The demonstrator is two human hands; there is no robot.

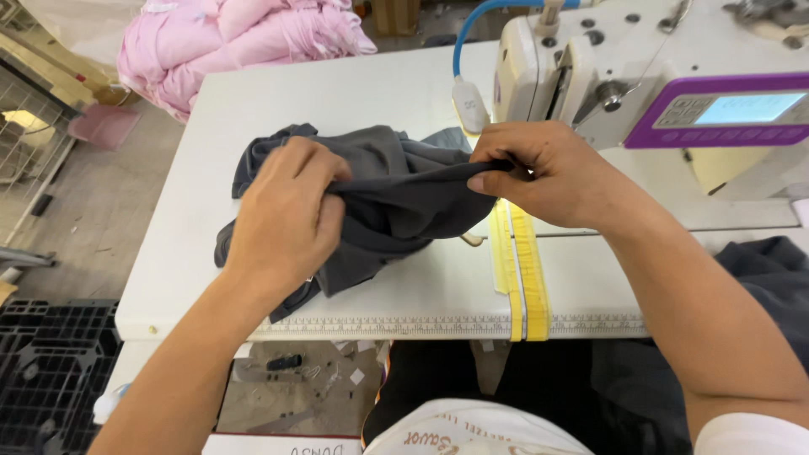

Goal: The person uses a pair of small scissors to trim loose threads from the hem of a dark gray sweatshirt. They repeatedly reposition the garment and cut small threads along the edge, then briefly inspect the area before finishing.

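A dark grey garment (396,198) lies bunched on the white sewing table (337,101). My left hand (286,219) grips a fold of the fabric at its left side, fingers curled tight. My right hand (539,173) pinches the garment's right edge just in front of the sewing machine (607,76), and the cloth is stretched between the two hands. The needle area is hidden behind my right hand.
Yellow tape strips (522,270) run across the table toward a ruler along its front edge (404,324). A pink fabric pile (236,42) sits at the far left. More dark cloth (775,270) lies at the right. A black crate (50,371) stands on the floor.
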